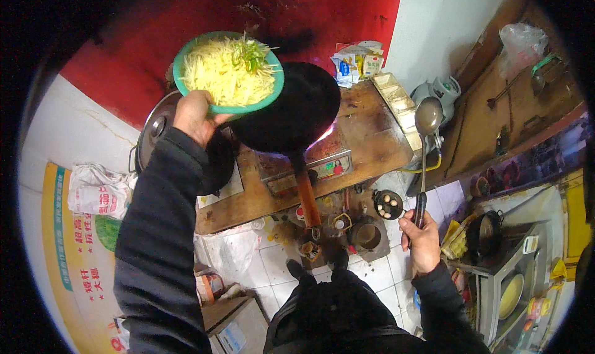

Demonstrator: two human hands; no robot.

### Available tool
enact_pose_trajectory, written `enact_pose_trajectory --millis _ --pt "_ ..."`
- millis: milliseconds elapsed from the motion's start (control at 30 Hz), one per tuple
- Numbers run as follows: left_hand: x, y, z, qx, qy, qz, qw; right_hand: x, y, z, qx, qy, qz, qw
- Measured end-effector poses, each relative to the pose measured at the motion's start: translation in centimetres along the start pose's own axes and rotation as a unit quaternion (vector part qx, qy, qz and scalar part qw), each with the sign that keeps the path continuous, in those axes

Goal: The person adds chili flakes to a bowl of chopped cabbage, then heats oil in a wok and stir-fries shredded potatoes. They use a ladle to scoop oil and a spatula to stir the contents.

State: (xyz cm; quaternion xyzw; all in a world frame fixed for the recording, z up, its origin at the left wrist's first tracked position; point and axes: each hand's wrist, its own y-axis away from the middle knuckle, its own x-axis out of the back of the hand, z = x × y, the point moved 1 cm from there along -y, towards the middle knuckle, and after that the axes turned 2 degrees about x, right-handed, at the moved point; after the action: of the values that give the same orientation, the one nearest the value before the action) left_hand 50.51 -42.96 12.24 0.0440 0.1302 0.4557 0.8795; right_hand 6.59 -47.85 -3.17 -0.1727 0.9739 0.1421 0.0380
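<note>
My left hand (197, 114) grips the rim of a green bowl (279, 82), tilted slightly towards me beside and partly over the wok. Pale yellow shredded vegetable, likely potato (223, 73), fills it, with chopped green pepper or scallion (251, 56) on top. A black wok (302, 108) with a wooden handle (307, 200) sits on a lit gas stove (332, 161); flame shows under its right edge. My right hand (420, 242) holds a metal ladle (428, 117) by its dark handle, bowl end up, to the right of the wok.
The stove stands on a wooden table (372, 135). Seasoning packets (355, 63) and a metal compartment tray (395, 101) lie at its right side, a gas cylinder (448, 91) beyond. A lidded pot (158, 126) is at left. Eggs in a dark pan (388, 204) are low down, and a cabinet (511, 279) stands right.
</note>
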Motion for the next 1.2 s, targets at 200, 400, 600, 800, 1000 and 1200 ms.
enact_pose_trajectory --millis 200,400,600,800,1000,1200 --pt "0.1 -2.5 1.6 -0.015 -0.073 0.034 0.997 1.2 -0.1 0.9 -0.008 0.006 0.019 1.0" --pt "4.2 -9.8 -0.1 -0.058 -0.144 0.005 0.988 1.5 1.3 1.7 -0.009 0.004 0.027 1.0" --pt "4.4 -16.1 -1.1 -0.199 -0.532 -0.016 0.823 1.9 3.5 2.3 -0.015 0.01 0.057 0.998" --pt "-0.9 -12.4 -1.6 -0.177 -0.482 0.221 0.829 2.4 4.8 3.1 -0.022 0.01 0.082 0.996" --pt "-1.9 -9.2 -0.4 -0.312 -0.548 0.193 0.752 3.0 5.4 4.2 -0.024 -0.004 0.091 0.996" --pt "-2.9 -6.4 3.2 -0.509 -0.578 0.139 0.622 3.0 5.9 4.4 -0.02 -0.008 0.081 0.996"
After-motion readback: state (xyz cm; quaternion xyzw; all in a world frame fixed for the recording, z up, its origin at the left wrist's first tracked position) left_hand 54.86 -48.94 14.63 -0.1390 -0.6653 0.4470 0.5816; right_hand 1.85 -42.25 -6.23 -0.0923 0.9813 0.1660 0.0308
